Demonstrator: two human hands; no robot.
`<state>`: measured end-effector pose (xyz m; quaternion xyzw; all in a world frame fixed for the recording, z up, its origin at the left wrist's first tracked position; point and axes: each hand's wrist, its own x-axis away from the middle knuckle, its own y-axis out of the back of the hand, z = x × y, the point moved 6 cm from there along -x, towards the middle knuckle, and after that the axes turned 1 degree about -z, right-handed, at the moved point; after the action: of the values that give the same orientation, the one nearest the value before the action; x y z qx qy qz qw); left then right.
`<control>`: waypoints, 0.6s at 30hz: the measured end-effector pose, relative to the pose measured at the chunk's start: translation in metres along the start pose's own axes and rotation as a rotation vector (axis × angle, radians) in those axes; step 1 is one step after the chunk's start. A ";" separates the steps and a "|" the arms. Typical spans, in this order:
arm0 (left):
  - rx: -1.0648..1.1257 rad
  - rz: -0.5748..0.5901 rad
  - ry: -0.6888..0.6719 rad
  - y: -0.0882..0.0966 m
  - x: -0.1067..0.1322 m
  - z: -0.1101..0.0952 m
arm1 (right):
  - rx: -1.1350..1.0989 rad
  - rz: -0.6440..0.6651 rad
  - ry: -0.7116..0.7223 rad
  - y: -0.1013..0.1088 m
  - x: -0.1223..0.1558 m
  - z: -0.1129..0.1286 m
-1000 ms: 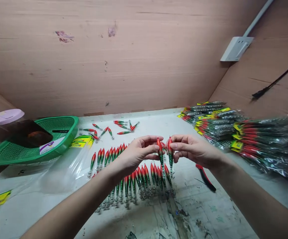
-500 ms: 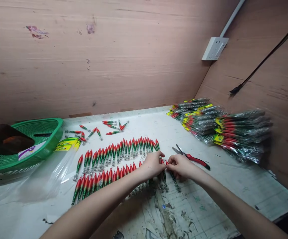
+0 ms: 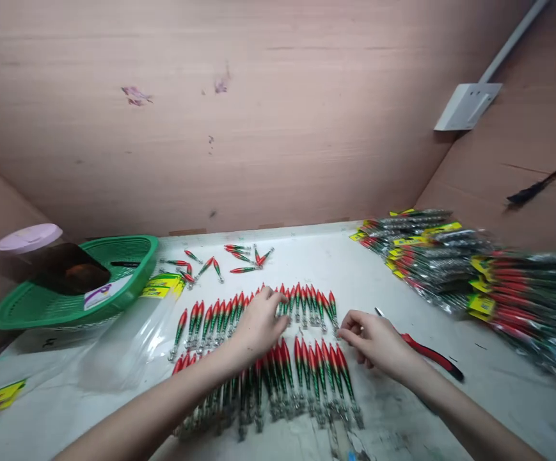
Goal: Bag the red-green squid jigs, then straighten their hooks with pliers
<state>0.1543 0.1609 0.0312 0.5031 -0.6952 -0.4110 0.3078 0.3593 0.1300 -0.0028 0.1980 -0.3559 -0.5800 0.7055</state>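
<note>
Squid jigs with red heads, green bodies and metal hook crowns lie in two rows, an upper row [image 3: 220, 317] and a lower row [image 3: 325, 371]. My left hand [image 3: 258, 323] is over the middle of the upper row, thumb and fingers apart, with no jig visibly held; it covers some jigs. Just past the right end of the rows is my right hand [image 3: 371, 336], its fingers loosely curled and a small gap between thumb and forefinger. The thumb side is close to the hooks of the last upper jig. Partly behind this hand lie red-handled pliers [image 3: 434, 355].
Several loose jigs [image 3: 244, 257] lie farther back. At left, a green basket [image 3: 136, 269] holds a lidded cup [image 3: 59, 262] of dark liquid. Clear bags with yellow headers [image 3: 162, 285] lie beside it. Packed jigs [image 3: 522, 301] are piled at right, below a wall socket [image 3: 469, 105].
My hands were together at the right end of the rows, fingers on jigs; now they are apart, the left over the upper row. The lower row reaches farther right. The view has shifted left.
</note>
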 end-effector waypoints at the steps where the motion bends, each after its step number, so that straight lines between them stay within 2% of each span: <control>1: -0.022 -0.048 0.036 0.013 -0.010 0.017 | 0.042 -0.027 0.068 0.007 -0.011 0.012; 3: -0.075 -0.135 0.116 0.035 -0.035 0.049 | 0.139 -0.075 0.209 0.015 -0.040 0.042; 5: -0.126 -0.172 0.176 0.049 -0.061 0.074 | 0.245 -0.104 0.335 0.014 -0.077 0.076; 7: -0.161 -0.140 0.198 0.052 -0.083 0.089 | 0.349 -0.108 0.438 0.002 -0.114 0.107; 9: -0.179 -0.077 0.195 0.047 -0.096 0.095 | 0.448 -0.089 0.525 -0.014 -0.146 0.131; 13: -0.161 0.032 0.164 0.036 -0.097 0.101 | 0.613 -0.029 0.644 -0.044 -0.180 0.154; 18: -0.011 0.046 0.138 0.038 -0.087 0.111 | 0.691 -0.004 0.693 -0.056 -0.183 0.157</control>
<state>0.0700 0.2786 0.0112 0.5125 -0.6815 -0.3717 0.3671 0.1926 0.3128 0.0131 0.6025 -0.2714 -0.3293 0.6745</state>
